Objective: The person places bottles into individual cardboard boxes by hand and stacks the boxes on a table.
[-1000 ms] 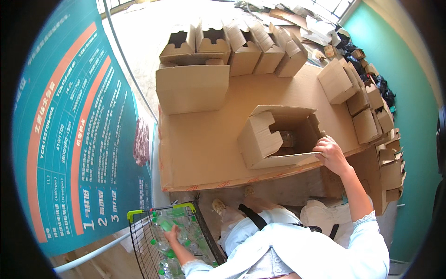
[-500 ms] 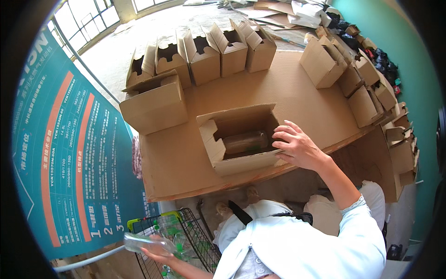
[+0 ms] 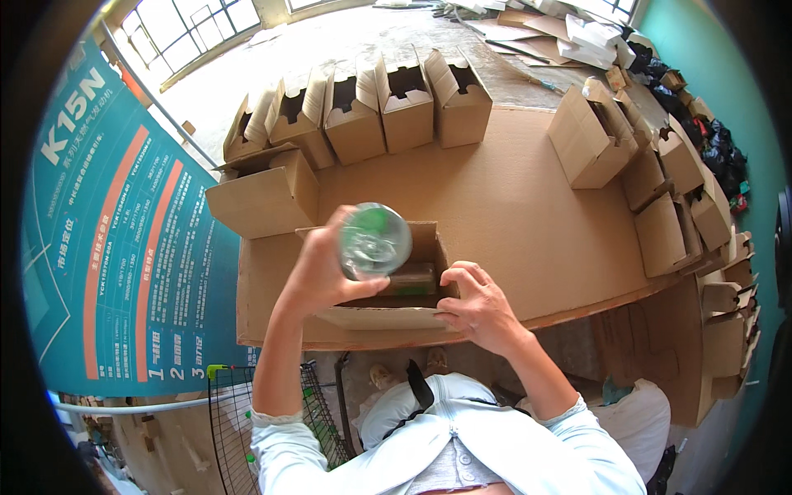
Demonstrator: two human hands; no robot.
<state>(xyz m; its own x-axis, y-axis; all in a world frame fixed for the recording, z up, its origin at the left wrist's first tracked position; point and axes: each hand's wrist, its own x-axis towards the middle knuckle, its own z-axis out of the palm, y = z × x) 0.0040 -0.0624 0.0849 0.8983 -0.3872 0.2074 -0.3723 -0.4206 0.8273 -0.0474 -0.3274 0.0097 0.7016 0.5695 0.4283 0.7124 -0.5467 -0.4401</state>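
An open cardboard box [image 3: 381,318] stands near the front edge of the cardboard-covered table. Above its left part, my left hand [image 3: 318,268] is closed around a clear plastic bottle [image 3: 375,239]. The bottle's round end faces up, and green shows through it. Inside the box lies another clear bottle [image 3: 412,279], partly hidden by the held bottle and my hand. My right hand [image 3: 483,307] grips the box's right end at the rim with curled fingers and thumb.
Several open boxes [image 3: 355,120] line the table's far left edge, with one box [image 3: 264,198] nearer. More boxes [image 3: 590,136] crowd the right side. A wire cart [image 3: 235,412] with green-capped bottles is at lower left, beside a teal banner [image 3: 107,247].
My left hand has brought the bottle up from beside the cart to over the box. The box sits further left and nearer me in view, and my right hand stays at its right end.
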